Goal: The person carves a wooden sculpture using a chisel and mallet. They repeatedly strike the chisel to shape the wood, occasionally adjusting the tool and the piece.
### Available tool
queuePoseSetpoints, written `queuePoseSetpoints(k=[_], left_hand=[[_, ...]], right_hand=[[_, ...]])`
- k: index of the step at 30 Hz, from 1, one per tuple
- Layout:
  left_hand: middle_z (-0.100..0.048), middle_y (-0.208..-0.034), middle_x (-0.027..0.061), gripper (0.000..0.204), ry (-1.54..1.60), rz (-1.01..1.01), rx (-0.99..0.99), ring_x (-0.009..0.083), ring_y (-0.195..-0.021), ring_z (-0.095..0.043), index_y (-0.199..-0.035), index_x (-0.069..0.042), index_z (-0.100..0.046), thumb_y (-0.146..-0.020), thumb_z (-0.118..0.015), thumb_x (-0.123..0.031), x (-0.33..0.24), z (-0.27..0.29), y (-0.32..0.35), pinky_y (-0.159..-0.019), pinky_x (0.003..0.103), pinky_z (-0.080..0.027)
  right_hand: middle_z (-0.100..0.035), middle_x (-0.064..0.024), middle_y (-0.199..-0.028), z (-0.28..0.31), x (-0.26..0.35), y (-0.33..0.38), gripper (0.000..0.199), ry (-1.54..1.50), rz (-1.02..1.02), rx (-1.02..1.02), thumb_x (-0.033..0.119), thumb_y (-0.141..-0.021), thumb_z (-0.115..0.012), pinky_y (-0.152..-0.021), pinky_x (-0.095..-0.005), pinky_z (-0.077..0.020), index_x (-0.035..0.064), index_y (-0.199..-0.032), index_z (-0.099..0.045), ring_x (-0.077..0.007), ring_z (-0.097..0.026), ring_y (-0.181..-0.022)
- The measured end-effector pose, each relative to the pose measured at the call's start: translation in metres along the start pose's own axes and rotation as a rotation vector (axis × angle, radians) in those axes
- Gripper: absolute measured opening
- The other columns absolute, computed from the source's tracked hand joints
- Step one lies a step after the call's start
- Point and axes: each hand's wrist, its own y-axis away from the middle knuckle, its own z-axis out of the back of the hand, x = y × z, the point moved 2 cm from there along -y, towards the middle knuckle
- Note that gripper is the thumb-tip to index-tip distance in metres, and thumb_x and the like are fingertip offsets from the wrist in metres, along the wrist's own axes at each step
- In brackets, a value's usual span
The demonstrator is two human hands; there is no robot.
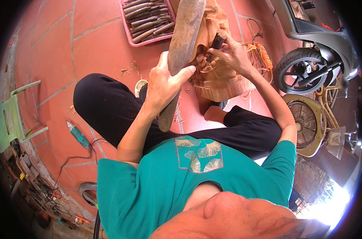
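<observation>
My left hand (165, 83) is wrapped round a long flat wooden mallet (185, 36), its wide end up and its narrow end hanging over my lap. My right hand (233, 55) grips a dark-handled chisel (218, 41), tilted down toward the carving. The chisel's lower end is against or close to the carved wood; its tip is hidden. The brown wood carving (218, 81) stands on the floor in front of me, with rounded carved shapes on its upper part and a flat cut base. The mallet covers part of its left side.
A pink basket (130, 35) of several chisels stands at the far left of the carving. Wood chips lie on the red tiles. A teal power tool (78, 134) with a cord and a green chair (7, 123) are left. An orange cord (264, 55), scooter wheel (302, 71) and fan (304, 123) are right.
</observation>
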Motion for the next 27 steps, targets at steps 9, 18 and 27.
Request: queuePoseSetpoints(k=[9,18,27], left_hand=[[-0.066,-0.095,0.0068,0.044,0.050,-0.035,0.003,0.0131,-0.086,-0.061,-0.117,0.001,-0.059,-0.090,-0.076,-0.029,0.002,-0.002,0.000,-0.080,0.031,-0.051],[-0.066,-0.093,0.0070,0.044,0.056,-0.164,-0.057,0.0143,-0.083,-0.061,-0.118,0.002,-0.057,-0.090,-0.077,-0.025,-0.006,-0.005,0.005,-0.078,0.032,-0.052],[-0.071,-0.081,0.0257,0.056,-0.550,-0.079,0.064,0.0426,-0.079,-0.072,-0.121,0.000,-0.053,-0.088,-0.075,-0.039,0.006,-0.016,0.003,-0.071,0.047,-0.056]], right_hand=[[-0.067,-0.0109,-0.081,-0.003,0.009,0.000,0.039,0.217,0.152,0.043,0.025,-0.087,-0.080,-0.067,-0.0371,-0.0548,0.0050,-0.112,-0.056,-0.0253,-0.069,-0.073],[-0.064,-0.0150,-0.086,-0.008,0.013,0.000,0.037,0.281,0.230,0.099,0.026,-0.086,-0.080,-0.068,-0.0394,-0.0540,0.0026,-0.105,-0.058,-0.0289,-0.068,-0.076],[-0.064,-0.0156,-0.087,-0.015,-0.004,-0.005,0.046,0.236,0.171,0.079,0.029,-0.084,-0.081,-0.070,-0.0395,-0.0534,0.0000,-0.113,-0.061,-0.0316,-0.067,-0.076]])
